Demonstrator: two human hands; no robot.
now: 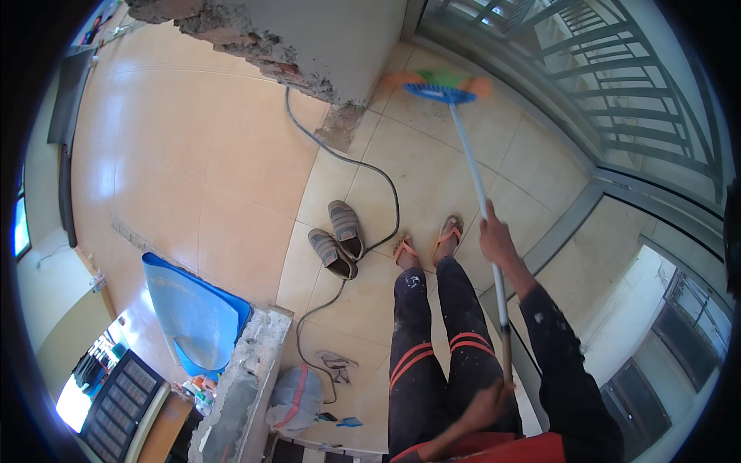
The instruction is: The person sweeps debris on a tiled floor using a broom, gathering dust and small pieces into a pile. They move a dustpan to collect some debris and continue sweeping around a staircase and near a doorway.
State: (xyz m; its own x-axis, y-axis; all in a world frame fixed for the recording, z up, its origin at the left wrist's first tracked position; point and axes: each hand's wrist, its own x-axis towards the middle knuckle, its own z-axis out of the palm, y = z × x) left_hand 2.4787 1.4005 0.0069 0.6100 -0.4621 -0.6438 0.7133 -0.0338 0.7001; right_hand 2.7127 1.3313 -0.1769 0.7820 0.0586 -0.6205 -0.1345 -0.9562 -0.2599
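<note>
A broom slants across the tiled floor with its light handle (pixel 468 147). Its blue head (pixel 440 93) lies at the far side, near the foot of the broken wall. The orange and green bristles look smeared by motion. My right hand (pixel 498 238) is closed around the middle of the handle. Lower down, close to my body, my left hand (pixel 488 407) grips the handle's near end. My feet in orange flip-flops stand on the tiles to the left of the handle.
A pair of grey shoes (pixel 336 245) sits left of my feet, with a dark cable (pixel 394 193) running past them. A broken wall (pixel 270 54) juts in at the top. Metal door frames (pixel 571 197) stand at right. A tied plastic bag (pixel 297 397) rests lower left, near a blue mat (pixel 193 309).
</note>
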